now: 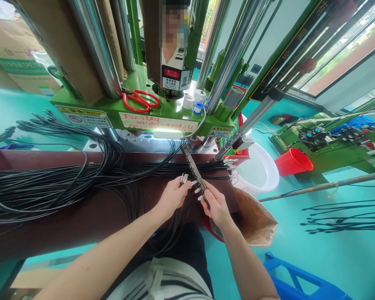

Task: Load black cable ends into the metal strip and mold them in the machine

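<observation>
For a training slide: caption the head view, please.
Left hand pinches metal connectors beside the fixture bar held by the right hand, near black cables.

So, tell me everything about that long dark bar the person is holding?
The bar is long, narrow and dark grey, metal by its look. It lies slanted, far end toward the green machine, near end gripped by the right hand. Small silvery plugs stick out of its left side near that hand. It crosses above the black cables. The left hand, pinching a loose plug, is close beside it.
</observation>
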